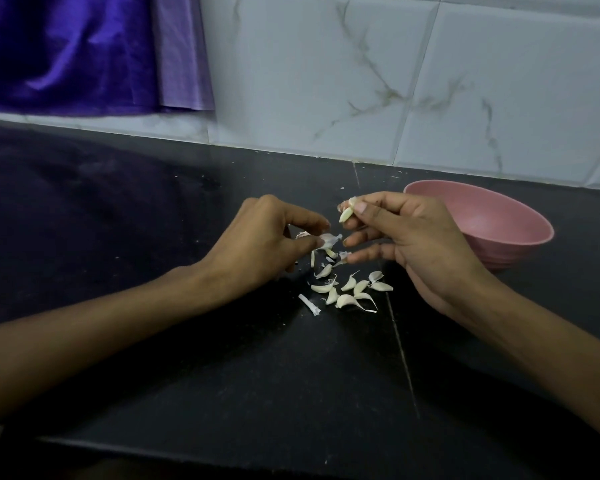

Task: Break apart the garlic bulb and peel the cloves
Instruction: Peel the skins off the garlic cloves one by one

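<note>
Garlic clove (346,213) upright (right-hand (409,244) pinch)

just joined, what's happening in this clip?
A person is peeling garlic on a dark counter. The right hand pinches a single clove between thumb and fingertips, held above the counter. The left hand pinches a scrap of papery skin just off the surface. A cluster of loose cloves and skin bits lies on the counter between the hands. A pink bowl sits to the right, behind the right hand; no cloves show in the part visible.
</note>
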Demonstrator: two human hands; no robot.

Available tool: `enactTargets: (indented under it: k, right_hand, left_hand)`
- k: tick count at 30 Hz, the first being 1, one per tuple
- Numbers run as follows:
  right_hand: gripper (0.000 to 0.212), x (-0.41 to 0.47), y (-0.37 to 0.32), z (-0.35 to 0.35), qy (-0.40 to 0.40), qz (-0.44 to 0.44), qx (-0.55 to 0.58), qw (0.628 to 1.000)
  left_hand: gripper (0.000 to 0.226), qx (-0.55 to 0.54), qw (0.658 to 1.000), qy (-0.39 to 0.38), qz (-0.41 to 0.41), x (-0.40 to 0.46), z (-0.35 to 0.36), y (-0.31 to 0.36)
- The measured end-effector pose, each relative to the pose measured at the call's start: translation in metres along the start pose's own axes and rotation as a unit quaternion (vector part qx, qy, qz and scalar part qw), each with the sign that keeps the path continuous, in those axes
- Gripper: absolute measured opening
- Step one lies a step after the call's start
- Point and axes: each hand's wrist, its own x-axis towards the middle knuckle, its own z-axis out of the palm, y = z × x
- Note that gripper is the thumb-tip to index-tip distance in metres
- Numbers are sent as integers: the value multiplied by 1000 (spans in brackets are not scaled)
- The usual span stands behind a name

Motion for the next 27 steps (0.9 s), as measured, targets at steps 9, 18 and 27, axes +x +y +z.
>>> enactTargets:
  k: [9, 18, 27]
  right_hand:
    - [16, 1, 2, -1, -11, 27, 17, 999]
    - [19, 0, 1, 1, -11, 2, 25, 1000]
    - [16, -3, -1, 3, -36, 10, 45, 998]
  left_hand:
    - [36, -3, 999, 44, 26, -1, -6, 6]
    - [19, -314, 932, -50, -173, 4, -6, 9]
    - [24, -382, 889, -69, -242, 5, -2, 8]
